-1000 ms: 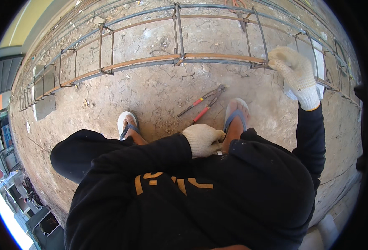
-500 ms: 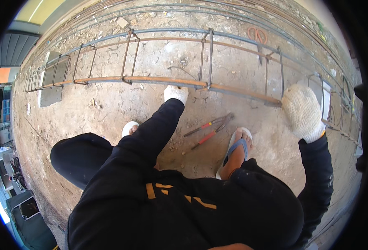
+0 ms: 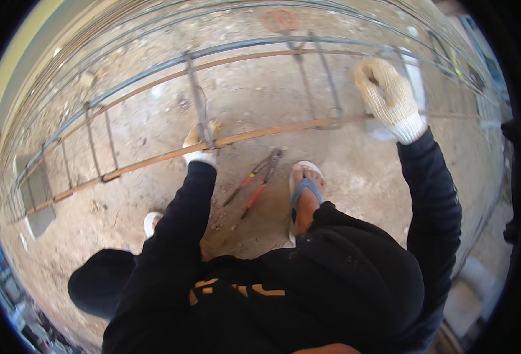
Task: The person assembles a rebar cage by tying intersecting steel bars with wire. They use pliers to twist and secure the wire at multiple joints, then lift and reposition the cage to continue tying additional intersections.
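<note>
A long rebar cage (image 3: pixel 272 132), with rusty and grey bars joined by thin stirrups, stretches across the view in front of me. My left hand (image 3: pixel 199 143), in a whitish knitted glove, reaches beneath the near bar beside a stirrup (image 3: pixel 196 91). Its fingers curl around the bar and are partly covered by it. Over the cage's right part is my gloved right hand (image 3: pixel 384 97), fingers and thumb bent into a ring; whatever lies in the pinch cannot be made out. Pincers (image 3: pixel 268 168) with red and black handles lie on the ground between my feet.
Red-handled scissors (image 3: pixel 278 21) lie beyond the cage's far bar. More long rods (image 3: pixel 154 25) run along the far side. A grey block (image 3: pixel 38 219) sits under the cage's left end. My sandalled foot (image 3: pixel 306 192) is just right of the pincers.
The view has turned, and the cage has shifted right relative to the pincers and scissors. My right hand has moved from the near bar toward the far bar. My left hand is now beside a stirrup.
</note>
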`<action>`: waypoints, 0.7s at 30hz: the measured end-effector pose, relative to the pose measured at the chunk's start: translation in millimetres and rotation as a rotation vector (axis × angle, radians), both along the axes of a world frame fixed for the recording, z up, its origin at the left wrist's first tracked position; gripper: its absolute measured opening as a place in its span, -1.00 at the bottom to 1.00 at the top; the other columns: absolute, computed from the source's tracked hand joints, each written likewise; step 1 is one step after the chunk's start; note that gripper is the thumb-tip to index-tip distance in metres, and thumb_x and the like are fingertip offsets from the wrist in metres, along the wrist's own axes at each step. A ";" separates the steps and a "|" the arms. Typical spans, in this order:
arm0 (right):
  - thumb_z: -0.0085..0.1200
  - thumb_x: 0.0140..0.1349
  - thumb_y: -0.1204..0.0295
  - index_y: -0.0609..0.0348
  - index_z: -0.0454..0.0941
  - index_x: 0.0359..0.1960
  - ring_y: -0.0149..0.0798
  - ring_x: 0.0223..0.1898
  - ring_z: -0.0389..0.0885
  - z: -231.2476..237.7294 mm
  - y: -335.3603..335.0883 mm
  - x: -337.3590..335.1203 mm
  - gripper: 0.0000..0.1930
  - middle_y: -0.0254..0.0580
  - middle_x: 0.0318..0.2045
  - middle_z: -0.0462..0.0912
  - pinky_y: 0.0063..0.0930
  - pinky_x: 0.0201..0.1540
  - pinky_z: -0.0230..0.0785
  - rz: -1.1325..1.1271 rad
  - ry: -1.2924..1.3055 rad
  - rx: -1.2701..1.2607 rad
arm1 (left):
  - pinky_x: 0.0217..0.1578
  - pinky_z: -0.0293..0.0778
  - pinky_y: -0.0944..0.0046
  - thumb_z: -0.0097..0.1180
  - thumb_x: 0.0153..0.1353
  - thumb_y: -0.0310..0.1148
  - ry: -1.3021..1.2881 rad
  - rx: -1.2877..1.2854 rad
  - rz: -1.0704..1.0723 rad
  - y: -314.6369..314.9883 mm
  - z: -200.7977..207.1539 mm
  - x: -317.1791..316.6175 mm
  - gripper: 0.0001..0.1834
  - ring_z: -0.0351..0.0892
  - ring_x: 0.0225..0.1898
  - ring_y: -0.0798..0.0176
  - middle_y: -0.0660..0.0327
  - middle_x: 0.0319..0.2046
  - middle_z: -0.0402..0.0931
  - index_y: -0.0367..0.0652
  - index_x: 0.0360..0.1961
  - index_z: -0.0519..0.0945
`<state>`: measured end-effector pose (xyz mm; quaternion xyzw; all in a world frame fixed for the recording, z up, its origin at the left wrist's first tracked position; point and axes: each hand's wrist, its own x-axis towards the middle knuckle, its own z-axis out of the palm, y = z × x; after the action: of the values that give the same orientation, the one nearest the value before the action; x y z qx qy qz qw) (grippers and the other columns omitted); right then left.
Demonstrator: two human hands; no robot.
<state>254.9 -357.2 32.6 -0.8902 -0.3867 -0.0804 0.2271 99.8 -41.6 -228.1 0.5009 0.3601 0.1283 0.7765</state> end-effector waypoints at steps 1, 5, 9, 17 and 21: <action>0.11 0.20 0.52 0.17 0.57 -0.23 0.06 -0.29 0.61 10.3 2.1 -1.0 -0.89 -0.08 -0.34 0.60 -0.26 -0.23 0.49 -0.105 0.003 0.069 | -0.28 0.51 0.27 0.09 0.32 -0.31 -0.047 -0.043 0.014 -9.8 7.3 -6.0 -0.75 0.66 -0.29 0.15 0.13 -0.37 0.65 -0.31 -0.18 0.61; 0.15 0.13 0.48 0.08 0.64 -0.14 -0.09 -0.03 0.59 57.0 19.7 -18.5 -0.77 -0.16 -0.14 0.62 -0.31 0.03 0.44 0.151 -0.107 -0.171 | -0.60 0.33 0.40 0.16 0.27 -0.47 0.192 0.084 -0.174 -42.2 53.8 -28.8 -0.89 0.46 -0.59 0.45 0.26 -0.44 0.56 -0.25 -0.21 0.55; 0.14 0.01 0.51 -0.04 0.67 -0.08 -0.10 0.25 0.41 71.1 51.3 -31.9 -0.63 -0.12 0.12 0.55 -0.18 0.32 0.21 0.374 -0.226 -0.636 | -0.74 0.19 0.40 0.21 0.27 -0.41 0.130 -0.060 -0.166 -74.4 88.9 -34.3 -0.87 0.29 -0.74 0.49 0.36 -0.60 0.41 -0.17 -0.29 0.49; 0.09 0.06 0.46 0.25 0.56 0.05 0.03 0.28 0.35 33.4 63.9 -71.0 -0.55 0.00 0.13 0.52 -0.12 0.41 0.08 0.253 -0.333 -0.592 | -0.74 0.14 0.47 0.33 0.20 -0.37 0.155 -0.381 -0.242 -93.6 114.1 -55.7 -0.82 0.27 -0.74 0.51 0.38 -0.58 0.46 -0.05 -0.34 0.51; 0.13 0.06 0.44 0.18 0.60 -0.08 0.03 0.17 0.45 29.6 40.7 -56.0 -0.67 -0.06 0.05 0.57 -0.12 0.33 0.21 0.395 -0.382 -0.458 | -0.77 0.17 0.46 0.38 0.15 -0.34 0.173 -0.418 -0.249 -98.1 120.2 -58.5 -0.81 0.29 -0.77 0.51 0.38 -0.57 0.52 -0.05 -0.35 0.56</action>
<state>198.9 -316.5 62.2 -0.7949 -0.5949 -0.1112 -0.0435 41.3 -139.7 -107.9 0.3790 0.3796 -0.0892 0.8392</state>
